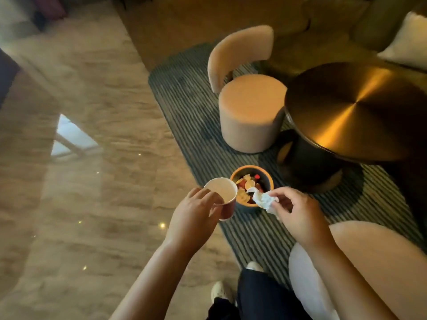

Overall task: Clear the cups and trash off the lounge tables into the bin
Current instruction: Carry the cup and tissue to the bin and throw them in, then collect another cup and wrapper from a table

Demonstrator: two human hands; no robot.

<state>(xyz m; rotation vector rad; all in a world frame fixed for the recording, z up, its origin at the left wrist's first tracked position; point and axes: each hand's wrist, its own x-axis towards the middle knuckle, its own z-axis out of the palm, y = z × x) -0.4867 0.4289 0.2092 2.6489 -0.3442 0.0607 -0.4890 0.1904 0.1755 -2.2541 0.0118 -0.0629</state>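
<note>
**Lounge rug: cup and tissue held at the bin**

Gripping a red paper cup [223, 192] with the left hand [194, 211], fingers curled over its near rim and side, mouth up, pale inside showing. Pinching a crumpled white tissue [262, 199] in the right hand [293, 211], thumb and fingertips closed on it.

Holding the cup just left of the bin [265, 179], overlapping its left edge in view. Holding the tissue over the bin's near right rim. Cannot tell whether either touches the bin.

Below both hands, a small round bin with an orange rim, standing on a striped grey rug [184, 93] and partly filled with mixed, colourful trash.

Farther off on the rug, a beige round chair [249, 107] with a curved back. Just right of it, a round table [346, 107] with a dark, brassy, gleaming top.

Left of the rug, polished stone floor [80, 158] with light reflections. Near right, the rounded edge of another beige seat [369, 250]. At the near edge, dark trousers and pale shoes [220, 292].
</note>
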